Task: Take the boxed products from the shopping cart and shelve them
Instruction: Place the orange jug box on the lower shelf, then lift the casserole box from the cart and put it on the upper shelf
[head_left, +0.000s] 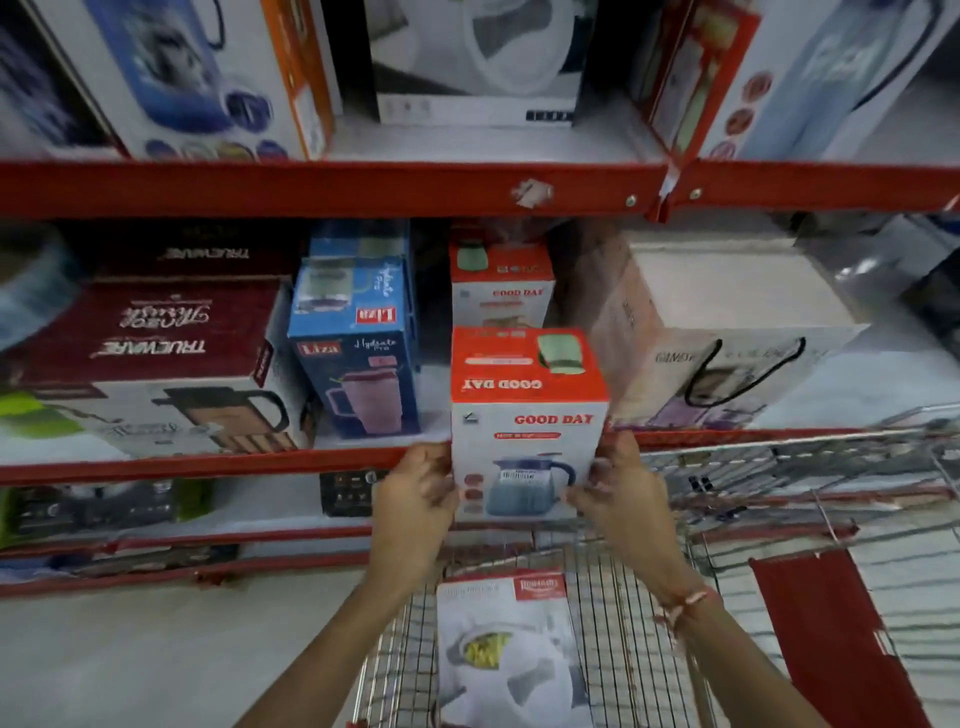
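Note:
Both hands hold a white and orange "GOOD DAY" jug box (527, 415) upright at the front edge of the middle shelf (208, 465). My left hand (415, 499) grips its left side and my right hand (621, 493) grips its right side. Behind it on the same shelf stands a second "GOOD DAY" box (501, 283). Below my arms the wire shopping cart (649, 613) holds a white boxed product (511, 649) with a red label.
Left of the held box stand blue "Liza" boxes (358, 353) and maroon "Trueware" boxes (150, 353). A large white box (727, 332) with a cord handle sits to the right. The upper shelf (332, 187) carries several big boxes. A red cart flap (826, 639) hangs at right.

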